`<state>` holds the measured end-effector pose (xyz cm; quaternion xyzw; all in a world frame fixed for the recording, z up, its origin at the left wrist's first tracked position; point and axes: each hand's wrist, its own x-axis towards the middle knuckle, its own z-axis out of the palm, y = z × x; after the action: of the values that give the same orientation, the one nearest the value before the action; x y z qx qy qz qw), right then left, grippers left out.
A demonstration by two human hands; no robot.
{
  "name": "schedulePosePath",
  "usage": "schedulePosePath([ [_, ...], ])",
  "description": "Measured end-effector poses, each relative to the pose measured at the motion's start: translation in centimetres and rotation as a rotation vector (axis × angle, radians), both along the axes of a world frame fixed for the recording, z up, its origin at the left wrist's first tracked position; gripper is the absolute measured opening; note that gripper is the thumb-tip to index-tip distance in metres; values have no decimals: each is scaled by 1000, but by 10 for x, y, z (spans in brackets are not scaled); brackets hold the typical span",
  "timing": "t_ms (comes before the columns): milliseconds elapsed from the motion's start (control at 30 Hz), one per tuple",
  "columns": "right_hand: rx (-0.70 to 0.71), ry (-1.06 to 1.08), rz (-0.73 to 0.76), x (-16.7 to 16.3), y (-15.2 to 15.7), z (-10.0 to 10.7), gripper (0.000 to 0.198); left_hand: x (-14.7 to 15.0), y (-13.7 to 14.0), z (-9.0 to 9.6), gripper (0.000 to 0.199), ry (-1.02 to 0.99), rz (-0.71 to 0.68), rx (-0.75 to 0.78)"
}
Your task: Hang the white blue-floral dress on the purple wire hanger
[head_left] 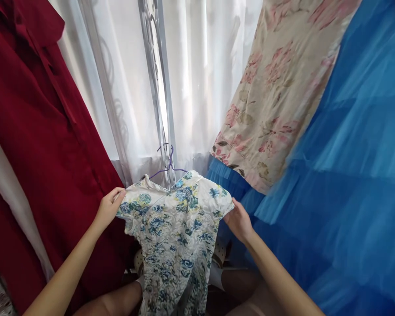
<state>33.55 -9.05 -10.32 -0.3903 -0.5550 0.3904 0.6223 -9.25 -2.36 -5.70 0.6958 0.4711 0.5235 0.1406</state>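
Note:
A small white dress (pixel 174 228) with a blue and green flower print hangs on a purple wire hanger (pixel 169 164) in front of me. My left hand (pixel 108 207) grips its left shoulder and sleeve. My right hand (pixel 238 220) holds the right sleeve. The dress is spread between both hands and falls over my knees.
A dark red garment (pixel 42 131) hangs at the left. White sheer curtains (pixel 200 79) fill the middle behind the dress. A cream dress with pink flowers (pixel 276 87) and a bright blue tulle skirt (pixel 349 175) hang at the right. Spotted slippers (pixel 220 253) show below.

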Motion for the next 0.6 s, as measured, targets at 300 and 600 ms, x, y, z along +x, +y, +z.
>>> schedulePosePath([
  [300, 16, 261, -164, -1, 10, 69, 41, 29, -39, 40, 36, -624, -103, -213],
  [600, 67, 424, -308, 8, 28, 94, 34, 44, -29, 83, 37, -347, -109, -148],
])
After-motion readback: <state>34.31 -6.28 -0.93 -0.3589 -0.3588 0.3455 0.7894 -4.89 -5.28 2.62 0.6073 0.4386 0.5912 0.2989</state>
